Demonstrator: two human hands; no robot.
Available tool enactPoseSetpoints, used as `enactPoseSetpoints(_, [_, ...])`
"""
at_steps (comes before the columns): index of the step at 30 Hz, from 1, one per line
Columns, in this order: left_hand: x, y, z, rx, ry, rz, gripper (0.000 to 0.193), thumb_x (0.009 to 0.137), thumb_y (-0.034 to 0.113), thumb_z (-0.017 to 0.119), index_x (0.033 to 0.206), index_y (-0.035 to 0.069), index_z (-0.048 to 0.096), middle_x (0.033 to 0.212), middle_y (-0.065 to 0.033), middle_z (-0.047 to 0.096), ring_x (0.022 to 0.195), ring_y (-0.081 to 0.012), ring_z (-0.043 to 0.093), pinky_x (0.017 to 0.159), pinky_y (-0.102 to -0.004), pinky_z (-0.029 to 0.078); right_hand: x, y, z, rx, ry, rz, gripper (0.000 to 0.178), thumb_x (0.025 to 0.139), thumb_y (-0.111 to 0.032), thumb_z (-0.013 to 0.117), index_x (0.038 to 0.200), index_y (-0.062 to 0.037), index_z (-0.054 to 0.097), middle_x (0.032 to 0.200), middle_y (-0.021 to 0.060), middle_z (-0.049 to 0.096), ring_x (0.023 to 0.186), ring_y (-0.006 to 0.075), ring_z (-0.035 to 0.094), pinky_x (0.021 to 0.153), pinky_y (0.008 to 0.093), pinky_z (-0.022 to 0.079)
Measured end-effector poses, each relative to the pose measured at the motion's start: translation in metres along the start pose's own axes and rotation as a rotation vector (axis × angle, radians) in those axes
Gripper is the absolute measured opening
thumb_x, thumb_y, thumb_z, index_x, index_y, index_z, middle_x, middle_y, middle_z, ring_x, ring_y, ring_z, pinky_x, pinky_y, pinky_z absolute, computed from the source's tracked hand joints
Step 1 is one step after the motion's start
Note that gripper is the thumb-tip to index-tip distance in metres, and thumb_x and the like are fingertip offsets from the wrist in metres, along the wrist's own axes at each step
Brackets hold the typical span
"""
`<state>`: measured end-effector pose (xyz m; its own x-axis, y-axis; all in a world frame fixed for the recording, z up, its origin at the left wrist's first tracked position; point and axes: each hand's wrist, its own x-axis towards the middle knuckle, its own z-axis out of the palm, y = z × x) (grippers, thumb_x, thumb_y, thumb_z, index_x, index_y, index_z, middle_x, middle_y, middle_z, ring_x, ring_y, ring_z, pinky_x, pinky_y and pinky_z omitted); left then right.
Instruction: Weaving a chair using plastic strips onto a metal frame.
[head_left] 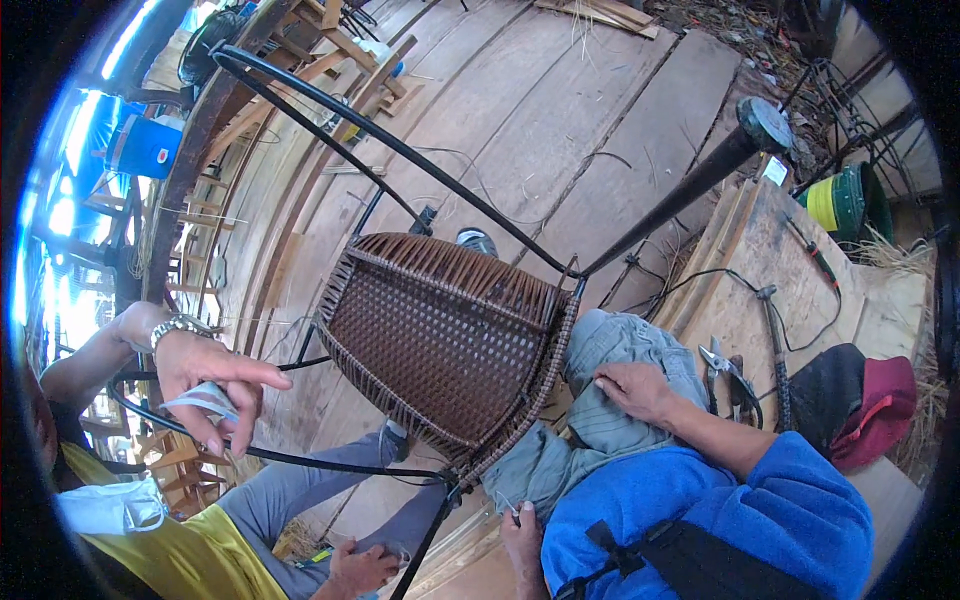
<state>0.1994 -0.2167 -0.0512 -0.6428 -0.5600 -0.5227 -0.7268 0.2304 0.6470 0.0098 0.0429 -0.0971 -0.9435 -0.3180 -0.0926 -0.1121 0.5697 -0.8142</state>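
A chair with a woven brown seat (430, 335) on a black metal frame (390, 150) lies tilted in front of me, its woven edge against my knees. On my right knee rests my right hand (635, 390), fingers loosely laid on the grey-green trousers, holding nothing. Low beside my thigh, my left hand (522, 545) is partly hidden; its fingers are closed near a small pale bit I cannot make out. To the left, a co-worker in a yellow top reaches a hand (215, 385) over the frame, with a clear plastic piece in it. The co-worker's other hand (365, 568) is lower down.
On wooden boards to my right lie pliers (713, 360), a second hand tool (744, 390), a red-and-black handled tool (822, 262), and a black and maroon cap (875, 410). Behind them stands a green bucket (868, 200). A blue container (145, 147) is far left, above stacked wood.
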Motion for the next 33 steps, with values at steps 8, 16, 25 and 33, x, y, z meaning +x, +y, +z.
enactPoseSetpoints(8, [0.0,0.001,0.001,-0.106,-0.04,-0.135,0.026,0.087,0.028,0.058,0.087,0.002,0.055,0.065,0.0009,0.046,0.055,-0.01,0.042,0.049,-0.0273,0.034,-0.003,0.0,0.002,0.018,-0.014,0.037,0.025,0.091,-0.027,0.049,0.103,-0.0088,0.06,0.094,0.0147,0.065,0.084,0.0347,0.063,0.072,0.0449,0.051])
enactPoseSetpoints(16, [0.005,0.002,-0.003,0.019,-0.089,0.085,0.031,0.087,0.029,0.057,0.087,-0.002,0.056,0.066,-0.0019,0.048,0.057,-0.0115,0.041,0.051,-0.0278,0.034,-0.002,0.003,0.006,-0.001,-0.034,0.052,0.026,0.091,-0.028,0.048,0.108,-0.0112,0.058,0.093,0.0152,0.065,0.085,0.0352,0.063,0.073,0.0462,0.05])
enactPoseSetpoints(25, [0.004,0.008,-0.005,0.108,-0.065,0.055,0.035,0.086,0.03,0.058,0.092,-0.004,0.057,0.07,-0.0059,0.053,0.062,-0.0147,0.047,0.056,-0.0308,0.04,-0.001,-0.003,0.0,0.018,-0.042,0.057,0.026,0.092,-0.029,0.047,0.107,-0.0112,0.059,0.092,0.0159,0.065,0.083,0.036,0.063,0.072,0.0472,0.05])
enactPoseSetpoints(33, [0.011,-0.01,-0.006,0.277,-0.122,-0.126,0.051,0.084,0.045,0.057,0.104,-0.002,0.059,0.09,-0.0179,0.063,0.083,-0.0277,0.059,0.075,-0.0391,0.046,-0.003,-0.005,-0.002,-0.025,-0.051,0.072,0.03,0.091,-0.031,0.049,0.106,-0.0087,0.062,0.097,0.0162,0.064,0.087,0.0364,0.062,0.075,0.0451,0.05])
